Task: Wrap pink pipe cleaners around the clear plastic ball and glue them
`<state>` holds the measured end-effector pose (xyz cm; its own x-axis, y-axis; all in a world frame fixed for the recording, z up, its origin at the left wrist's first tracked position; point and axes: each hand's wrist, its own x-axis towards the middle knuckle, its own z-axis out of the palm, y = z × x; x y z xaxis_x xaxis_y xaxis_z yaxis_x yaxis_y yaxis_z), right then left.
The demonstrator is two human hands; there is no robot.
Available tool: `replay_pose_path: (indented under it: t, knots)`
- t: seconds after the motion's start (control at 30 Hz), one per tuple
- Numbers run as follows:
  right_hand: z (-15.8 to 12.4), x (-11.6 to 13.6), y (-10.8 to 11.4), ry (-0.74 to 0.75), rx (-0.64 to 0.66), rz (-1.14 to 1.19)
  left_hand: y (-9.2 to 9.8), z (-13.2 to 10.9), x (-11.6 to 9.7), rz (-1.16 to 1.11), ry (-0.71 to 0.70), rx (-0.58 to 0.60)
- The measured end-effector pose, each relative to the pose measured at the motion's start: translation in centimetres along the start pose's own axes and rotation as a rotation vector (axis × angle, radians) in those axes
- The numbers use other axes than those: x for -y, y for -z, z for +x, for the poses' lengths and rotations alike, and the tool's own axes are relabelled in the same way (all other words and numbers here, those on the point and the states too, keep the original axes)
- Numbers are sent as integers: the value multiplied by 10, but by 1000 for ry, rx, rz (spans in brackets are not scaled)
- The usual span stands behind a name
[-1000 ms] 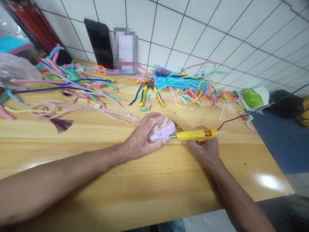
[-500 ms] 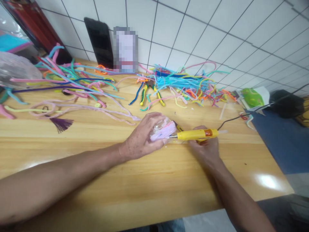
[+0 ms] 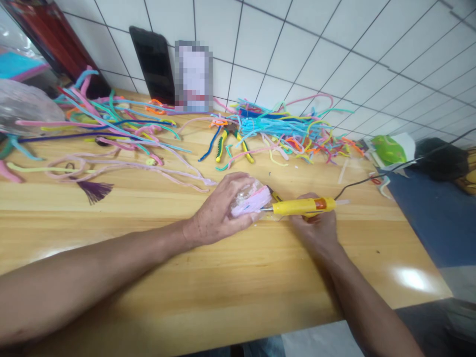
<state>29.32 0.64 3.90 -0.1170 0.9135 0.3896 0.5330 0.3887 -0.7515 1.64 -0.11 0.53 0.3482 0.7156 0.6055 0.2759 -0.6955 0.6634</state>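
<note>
My left hand [image 3: 223, 210] is closed round a small clear plastic piece with a bundle of lilac pipe cleaners [image 3: 255, 202] laid across it; a pink strip shows along the bundle's upper edge. In my right hand [image 3: 318, 223] is a yellow hot glue gun [image 3: 303, 207], held by its handle, with a stub of glue stick out of the back. Its metal nozzle touches or nearly touches the right end of the lilac bundle, close to my left thumb. Just behind the nozzle lies a dark-and-yellow tool [image 3: 274, 194], partly hidden.
Green-and-yellow pliers [image 3: 232, 141] lie behind my hands. Heaps of coloured pipe cleaners [image 3: 286, 126] run along the tiled wall, where a black phone [image 3: 153, 67] leans. A purple tassel [image 3: 92, 191] lies at left. The glue gun's black cord [image 3: 375, 176] trails off right.
</note>
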Motion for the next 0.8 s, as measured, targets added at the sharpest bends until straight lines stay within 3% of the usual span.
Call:
replay_pose_path:
  t: [0.33, 0.8]
  knots:
    - [-2, -11, 0, 16, -25, -34, 0, -1, 1, 9, 2, 5]
    - [-1, -2, 0, 5, 8, 2, -2, -1, 1, -7, 4, -8]
